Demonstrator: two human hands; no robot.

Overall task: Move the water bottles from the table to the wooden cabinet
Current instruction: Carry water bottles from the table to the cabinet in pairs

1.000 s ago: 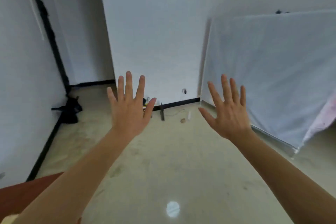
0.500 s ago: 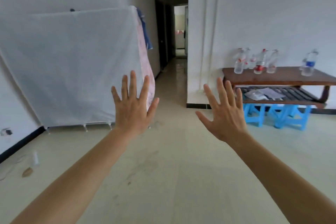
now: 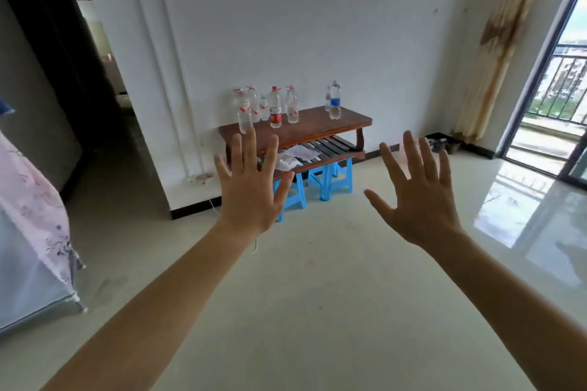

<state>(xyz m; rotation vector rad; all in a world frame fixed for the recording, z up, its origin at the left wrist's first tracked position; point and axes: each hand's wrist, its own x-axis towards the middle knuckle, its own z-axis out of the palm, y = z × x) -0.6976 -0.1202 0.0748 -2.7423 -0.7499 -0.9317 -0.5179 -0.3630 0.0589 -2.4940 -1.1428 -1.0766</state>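
Note:
Several clear water bottles stand on a low dark wooden table (image 3: 317, 128) against the white wall. A cluster with red caps and labels, one being the red-label bottle (image 3: 275, 107), sits at the table's left end. A blue-label bottle (image 3: 334, 104) stands apart at the right end. My left hand (image 3: 252, 187) and my right hand (image 3: 419, 197) are raised in front of me, fingers spread, backs toward the camera, holding nothing. Both hands are well short of the table. No wooden cabinet is in view.
Blue plastic stools (image 3: 330, 179) stand under the table, and papers (image 3: 297, 155) lie on its lower slatted shelf. A cloth-covered frame (image 3: 28, 232) is at the left. A dark hallway (image 3: 63, 79) opens at the back left, a balcony door (image 3: 552, 98) and curtain (image 3: 489, 51) at the right.
The view has swung right across the room, from a bare corner to the table with bottles, which now sits near centre and closer. Both hands stay raised and spread.

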